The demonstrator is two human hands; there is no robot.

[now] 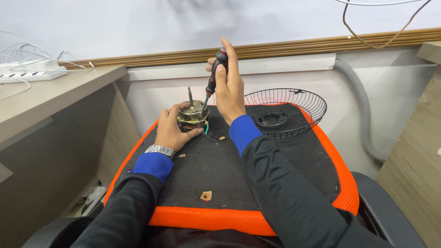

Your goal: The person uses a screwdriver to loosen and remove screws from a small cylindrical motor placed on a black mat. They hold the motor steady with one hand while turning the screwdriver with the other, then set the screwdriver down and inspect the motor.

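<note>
A small brass-coloured fan motor (193,115) with an upright shaft stands on a black chair seat (220,170) with an orange mesh border. My left hand (171,131) grips the motor's side and holds it steady; a metal watch sits on that wrist. My right hand (228,89) is closed around a black-and-red screwdriver (215,76), held nearly upright with its tip on the motor's top right edge. Thin green and black wires (209,134) trail from the motor onto the seat.
A black wire fan guard (287,110) lies at the seat's far right. Small bits of debris (206,195) dot the seat. A wooden desk (50,96) with a white power strip (30,72) is at left, a grey corrugated hose (363,110) at right, the wall behind.
</note>
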